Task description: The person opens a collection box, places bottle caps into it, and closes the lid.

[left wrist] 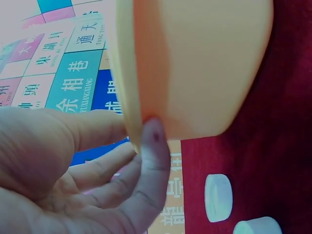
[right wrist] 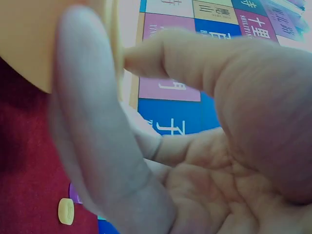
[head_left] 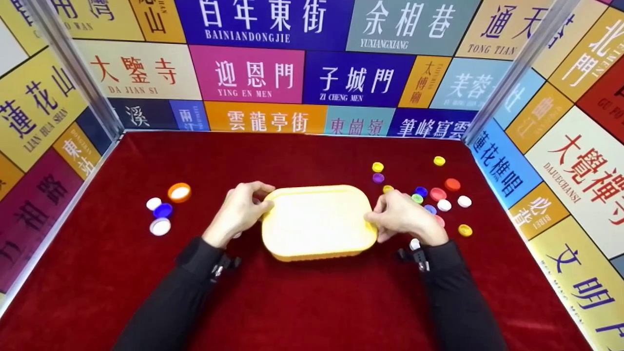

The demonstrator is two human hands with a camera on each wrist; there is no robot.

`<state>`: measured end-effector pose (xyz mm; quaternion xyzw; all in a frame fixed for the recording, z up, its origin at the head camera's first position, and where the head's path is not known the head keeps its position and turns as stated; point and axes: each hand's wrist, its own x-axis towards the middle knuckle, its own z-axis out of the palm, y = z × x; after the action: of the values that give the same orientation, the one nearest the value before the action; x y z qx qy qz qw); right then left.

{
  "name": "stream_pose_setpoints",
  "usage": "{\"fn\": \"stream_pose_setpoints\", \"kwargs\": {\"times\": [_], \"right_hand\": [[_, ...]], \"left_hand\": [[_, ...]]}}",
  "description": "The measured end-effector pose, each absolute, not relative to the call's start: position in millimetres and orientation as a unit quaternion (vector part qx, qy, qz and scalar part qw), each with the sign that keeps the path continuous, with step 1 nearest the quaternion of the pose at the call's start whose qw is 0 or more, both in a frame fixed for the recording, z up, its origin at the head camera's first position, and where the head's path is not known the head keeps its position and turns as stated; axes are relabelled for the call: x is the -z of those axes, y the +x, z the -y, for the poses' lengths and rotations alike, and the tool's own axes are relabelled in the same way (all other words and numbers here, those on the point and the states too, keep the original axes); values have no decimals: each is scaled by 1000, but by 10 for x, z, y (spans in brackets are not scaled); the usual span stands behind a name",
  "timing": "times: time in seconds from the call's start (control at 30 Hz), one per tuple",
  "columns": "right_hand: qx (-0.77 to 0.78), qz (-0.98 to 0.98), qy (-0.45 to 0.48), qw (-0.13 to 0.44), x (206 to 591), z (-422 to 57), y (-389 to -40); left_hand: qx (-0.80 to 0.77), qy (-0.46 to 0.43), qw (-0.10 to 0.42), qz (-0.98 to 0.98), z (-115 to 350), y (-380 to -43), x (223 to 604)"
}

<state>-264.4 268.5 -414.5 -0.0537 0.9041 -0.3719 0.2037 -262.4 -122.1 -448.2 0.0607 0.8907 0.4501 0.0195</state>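
An oblong yellow plastic box point(head_left: 319, 222) with rounded corners is held between both hands over the middle of the red table, its pale flat top facing up. My left hand point(head_left: 242, 209) pinches the rim at its left end. In the left wrist view, the thumb lies at the top edge and a fingertip point(left wrist: 155, 134) presses the side wall point(left wrist: 204, 63) below the rim. At the opposite end my right hand point(head_left: 402, 214) pinches the rim, with a finger point(right wrist: 87, 73) along the side wall in the right wrist view. The inside of the box is hidden.
Several bottle caps lie at the right, among them a red cap point(head_left: 452, 184) and a yellow cap point(head_left: 465, 230); some are partly behind the right hand. At the left are an orange-rimmed cap point(head_left: 179, 192) and a blue cap point(head_left: 163, 210). Printed panels point(head_left: 253, 73) enclose the table point(head_left: 312, 307).
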Motion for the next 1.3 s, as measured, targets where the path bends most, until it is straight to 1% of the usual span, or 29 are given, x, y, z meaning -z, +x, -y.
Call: {"fn": "stream_pose_setpoints", "kwargs": {"times": [0.1, 0.17, 0.23, 0.3, 0.37, 0.4, 0.53, 0.6, 0.7, 0.8, 0.9, 0.97, 1.2, 1.3], "right_hand": [[357, -904, -45, 232, 4109, -2703, -2610], [346, -906, -46, 239, 4090, -2711, -2594], [334, -911, -52, 236, 4070, -2711, -2580], [320, -919, -64, 221, 4055, -2705, -2565], [298, -932, -86, 189, 4042, -2683, -2552], [286, -939, -100, 163, 4046, -2672, -2543], [242, -956, -162, 29, 4113, -2607, -2474], [228, -953, -198, -30, 4172, -2572, -2421], [215, -937, -265, -79, 4257, -2527, -2322], [202, -911, -344, -106, 4336, -2490, -2236], [201, -885, -403, -115, 4433, -2451, -2179], [208, -874, -426, -112, 4479, -2431, -2152], [215, -853, -468, -86, 4503, -2391, -2099], [217, -846, -481, -83, 4483, -2376, -2101]], "left_hand": [[-447, 67, 10, -892, 1215, -2643, 4506], [-444, 69, 11, -893, 1218, -2645, 4505], [-443, 72, 14, -894, 1223, -2642, 4490], [-444, 71, 18, -893, 1230, -2638, 4467], [-454, 68, 24, -888, 1248, -2626, 4433], [-462, 65, 27, -884, 1254, -2617, 4419], [-479, 52, 27, -876, 1268, -2534, 4403], [-468, 53, 16, -882, 1258, -2468, 4433], [-440, 59, -2, -896, 1222, -2349, 4501], [-417, 57, -20, -907, 1191, -2263, 4564], [-421, 45, -23, -906, 1166, -2221, 4611], [-430, 44, -22, -901, 1158, -2214, 4621], [-440, 43, -6, -897, 1165, -2231, 4616], [-448, 41, 1, -893, 1171, -2239, 4604]]}}
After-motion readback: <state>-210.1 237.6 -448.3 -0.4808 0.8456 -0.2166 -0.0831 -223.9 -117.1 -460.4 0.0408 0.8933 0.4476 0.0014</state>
